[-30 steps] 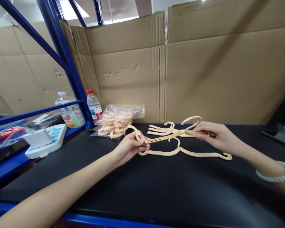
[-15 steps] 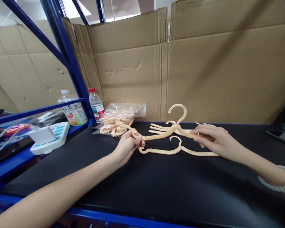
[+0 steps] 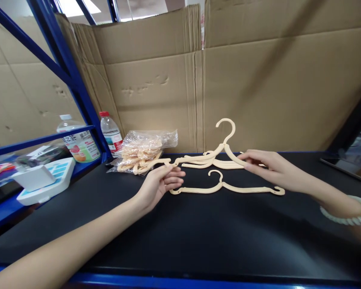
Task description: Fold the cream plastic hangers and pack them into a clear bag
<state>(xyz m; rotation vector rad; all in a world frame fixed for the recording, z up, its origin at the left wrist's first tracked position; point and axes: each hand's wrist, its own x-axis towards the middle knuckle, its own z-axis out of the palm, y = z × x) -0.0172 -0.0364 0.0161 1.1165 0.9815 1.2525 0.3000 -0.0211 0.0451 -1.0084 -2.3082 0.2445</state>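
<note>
Your left hand is pinching the left end of the raised beige jointed hanger, near the centre of the frame, while your right hand is pinching its right arm; supporting both sides evenly is probably sparing the middle joint.

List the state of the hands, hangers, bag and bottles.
Raised hanger: unfolded, hook up
Left hand: at raised hanger's left end, grip unclear
Right hand: pinching raised hanger's right arm
Front hanger: unfolded, lying flat
Rear hangers: lying, partly hidden
Bag: filled, seal unclear
Red-capped bottle: closed, standing
White-capped bottle: closed, standing
</note>
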